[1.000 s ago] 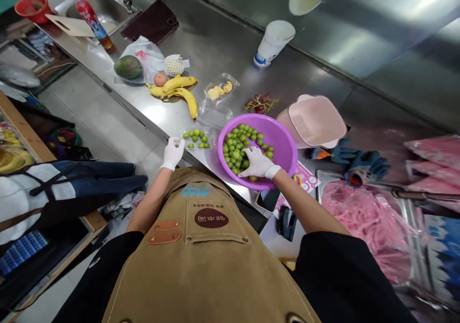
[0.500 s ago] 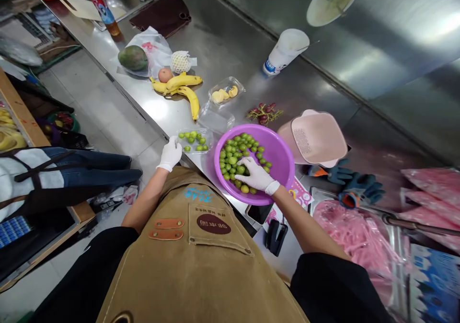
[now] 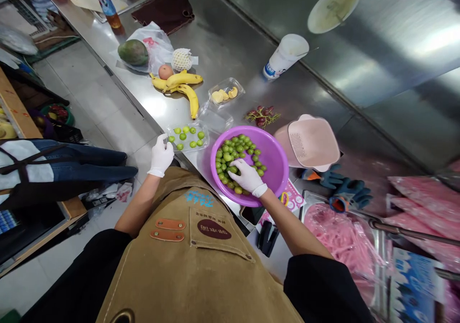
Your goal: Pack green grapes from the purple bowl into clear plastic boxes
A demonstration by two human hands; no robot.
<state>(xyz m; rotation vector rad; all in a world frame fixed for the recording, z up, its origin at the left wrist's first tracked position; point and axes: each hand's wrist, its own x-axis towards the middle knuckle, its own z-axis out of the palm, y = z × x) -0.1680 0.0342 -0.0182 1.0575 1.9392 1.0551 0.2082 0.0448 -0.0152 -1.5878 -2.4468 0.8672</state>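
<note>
Right hand (image 3: pixel 246 177), grip unclear, over small round green fruits (image 3: pixel 224 156), left hand (image 3: pixel 161 154) gripping clear tray (image 3: pixel 205 143)

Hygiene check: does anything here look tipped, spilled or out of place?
The pink colander lies tipped on its side beside the purple bowl, and dark work gloves lie right next to it, close to the green fruit.

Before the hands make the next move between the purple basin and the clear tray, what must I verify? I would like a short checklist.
1. Left hand touches the corner of the clear tray: ok.
2. Right hand rests on the green fruits in the purple basin: ok.
3. Right fingers closed on a fruit: cannot tell.
4. Free space in the tray: ok, it holds few fruits.
5. Both hands gloved: ok.
</note>
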